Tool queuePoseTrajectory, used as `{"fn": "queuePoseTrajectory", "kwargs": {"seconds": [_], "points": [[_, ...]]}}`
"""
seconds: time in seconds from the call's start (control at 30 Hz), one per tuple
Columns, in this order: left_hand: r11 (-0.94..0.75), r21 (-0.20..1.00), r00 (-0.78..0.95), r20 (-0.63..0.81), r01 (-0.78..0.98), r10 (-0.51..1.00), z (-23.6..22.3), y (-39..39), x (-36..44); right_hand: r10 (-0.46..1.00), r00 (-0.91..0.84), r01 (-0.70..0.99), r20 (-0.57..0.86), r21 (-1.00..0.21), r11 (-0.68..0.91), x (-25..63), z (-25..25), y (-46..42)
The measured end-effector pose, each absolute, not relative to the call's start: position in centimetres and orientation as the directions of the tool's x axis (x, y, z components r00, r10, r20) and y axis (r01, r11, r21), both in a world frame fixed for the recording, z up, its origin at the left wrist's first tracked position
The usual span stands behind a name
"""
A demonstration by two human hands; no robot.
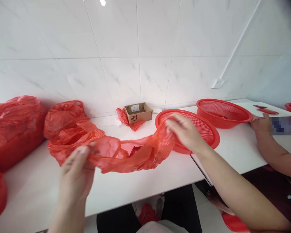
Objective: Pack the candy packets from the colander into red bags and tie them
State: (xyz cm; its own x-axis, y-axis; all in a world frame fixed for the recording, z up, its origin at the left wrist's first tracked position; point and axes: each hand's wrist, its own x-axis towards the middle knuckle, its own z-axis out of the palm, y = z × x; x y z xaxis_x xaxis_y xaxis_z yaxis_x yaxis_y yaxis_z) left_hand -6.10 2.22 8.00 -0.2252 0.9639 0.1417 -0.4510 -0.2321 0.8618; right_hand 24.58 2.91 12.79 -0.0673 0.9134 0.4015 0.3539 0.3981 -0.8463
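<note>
White tiled wall [116, 32] is seen behind a pale tabletop [111, 191], above which a thin red plastic bag [133, 163] is held, stretched lengthwise between the left hand [75, 174] and the right hand [186, 129]. The bag's long axis is laid across the body, from left to right, with the right end placed higher in view than the left. Neither hand is nearer than the other, since an end is gripped by each: the rim is pinched between thumb and fingers at the left, and gathered film is caught by the narrowed fingers at the right. Between them the mouth is spread open and the lower edge is allowed to sag. Something darker red is glimpsed within, but what it is cannot be told.

Behind the left end, crumpled red bags [65, 119] are piled; whether the held film is joined to them cannot be made out. Beyond the stretched bag, a small cardboard box [143, 116] is set near the wall. Just behind the right hand, a red perforated basket [216, 139] is partly hidden by it, and a second basket [218, 122] is placed farther right. Beside that one, a co-worker's hand [261, 124] is seen at the edge of a white board [281, 111], on which red pieces are laid.
</note>
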Motion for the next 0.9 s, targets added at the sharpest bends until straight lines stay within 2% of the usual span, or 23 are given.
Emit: {"fn": "queuePoseTrajectory", "kwargs": {"seconds": [0.07, 0.1, 0.2, 0.3, 0.4, 0.53, 0.6, 0.67, 0.73, 0.83, 0.9], "points": [[-0.127, 0.892, -0.106, 0.090, -0.434, 0.990, 7.9, 3.4, -5.5, 0.931, -0.147, 0.338, 0.334, -0.868, 0.365, 23.9, 13.2, 3.7], [-0.125, 0.891, -0.087, 0.096, -0.437, 0.992, 8.2, 3.9, -5.4, 0.929, -0.135, 0.309, 0.346, -0.876, 0.371, 23.7, 13.8, 4.1], [-0.262, 0.845, -0.149, 0.216, -0.467, 0.965, 10.5, 5.1, -5.5, 0.886, -0.025, 0.196, 0.464, -0.866, 0.459, 23.7, 16.4, 5.3], [-0.165, 0.840, -0.083, 0.142, -0.518, 0.986, 13.0, 5.7, -5.6, 0.891, -0.161, 0.259, 0.424, -0.853, 0.453, 23.6, 18.9, 6.1], [-0.068, 0.807, -0.034, 0.060, -0.586, 0.998, 14.1, 6.1, -5.5, 0.882, -0.098, 0.250, 0.460, -0.847, 0.470, 23.9, 20.1, 6.9], [-0.015, 0.779, 0.088, 0.090, -0.626, 0.992, 14.4, 6.7, -5.4, 0.906, -0.201, 0.299, 0.373, -0.857, 0.419, 24.3, 19.9, 7.7], [0.007, 0.787, 0.146, 0.106, -0.617, 0.984, 14.2, 7.3, -5.6, 0.904, -0.190, 0.288, 0.382, -0.859, 0.423, 24.1, 19.6, 7.7], [0.000, 0.812, 0.135, 0.098, -0.584, 0.986, 13.7, 8.4, -5.8, 0.892, -0.190, 0.265, 0.409, -0.854, 0.448, 23.6, 19.5, 7.4], [-0.035, 0.829, 0.076, 0.093, -0.558, 0.993, 12.2, 9.5, -6.0, 0.880, -0.261, 0.293, 0.396, -0.837, 0.463, 22.8, 19.6, 7.0], [-0.121, 0.821, -0.083, 0.090, -0.559, 0.992, 7.8, 10.2, -5.7, 0.846, -0.300, 0.299, 0.441, -0.799, 0.523, 22.0, 20.1, 6.4], [-0.079, 0.830, -0.120, 0.015, -0.552, 0.993, 4.0, 9.7, -4.9, 0.832, -0.279, 0.272, 0.480, -0.791, 0.548, 21.8, 20.5, 6.3]]}}
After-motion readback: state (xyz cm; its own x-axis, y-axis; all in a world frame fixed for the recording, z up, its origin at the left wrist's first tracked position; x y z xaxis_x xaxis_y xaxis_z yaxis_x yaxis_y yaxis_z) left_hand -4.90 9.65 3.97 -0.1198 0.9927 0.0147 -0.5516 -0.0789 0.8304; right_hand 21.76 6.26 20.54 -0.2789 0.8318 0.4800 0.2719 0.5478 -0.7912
